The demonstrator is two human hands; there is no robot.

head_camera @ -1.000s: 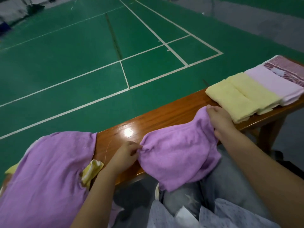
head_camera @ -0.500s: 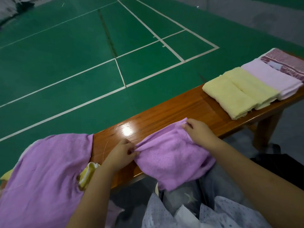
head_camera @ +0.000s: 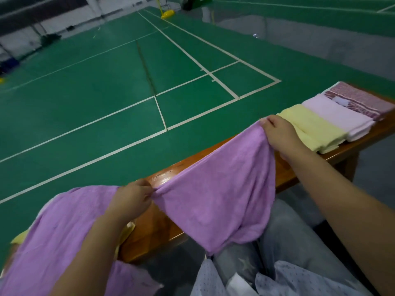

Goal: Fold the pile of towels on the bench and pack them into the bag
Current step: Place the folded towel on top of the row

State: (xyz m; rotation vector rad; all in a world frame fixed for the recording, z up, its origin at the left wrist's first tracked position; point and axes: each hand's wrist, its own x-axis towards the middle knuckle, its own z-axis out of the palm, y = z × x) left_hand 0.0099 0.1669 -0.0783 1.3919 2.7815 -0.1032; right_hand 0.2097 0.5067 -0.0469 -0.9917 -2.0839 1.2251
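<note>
Now wider apart, hands on towel.

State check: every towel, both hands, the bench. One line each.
Purple towel: unfolded, stretched between both hands.
Left hand: pinches its left corner.
Right hand: pinches its right corner.
Purple pile towel: unfolded, crumpled.
Yellow towels: folded.
Pink towel: folded.
Patterned towel: folded.
Bench: holds the towels.

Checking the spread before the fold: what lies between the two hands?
The purple towel stretched from left hand to right hand, over the bench, in the head view.
</note>
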